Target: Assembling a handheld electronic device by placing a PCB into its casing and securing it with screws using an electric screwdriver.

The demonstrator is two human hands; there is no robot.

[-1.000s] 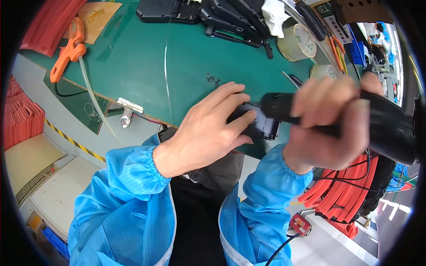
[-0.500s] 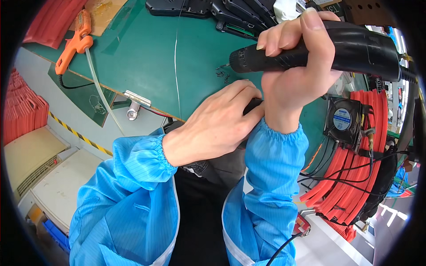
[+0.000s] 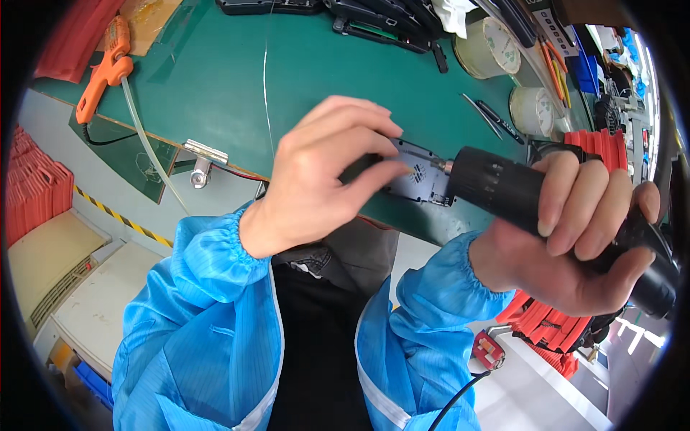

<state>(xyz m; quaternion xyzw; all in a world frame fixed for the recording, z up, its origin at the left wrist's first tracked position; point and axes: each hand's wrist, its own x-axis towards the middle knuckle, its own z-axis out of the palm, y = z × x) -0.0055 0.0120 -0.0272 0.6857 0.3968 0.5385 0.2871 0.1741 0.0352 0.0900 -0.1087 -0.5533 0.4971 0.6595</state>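
My right hand is wrapped round a thick black electric screwdriver, which points left. Its bit meets or nearly meets the right end of a small electronic device casing; contact is hard to tell. The casing has a grey panel, a cluster of dark marks in its middle and a dark edge with small holes. Curled over the casing's left end, my left hand grips it between thumb and fingers at the front edge of the green bench. That end is hidden by the hand.
An orange glue gun lies at the far left. Several black device housings sit at the back. Tape rolls, a pen and tweezers are at the right. A metal clamp juts from the bench edge.
My right hand has brought the screwdriver down and right, from above the loose screws to the casing's end. My left hand has lifted and opened somewhat, exposing the grey panel.
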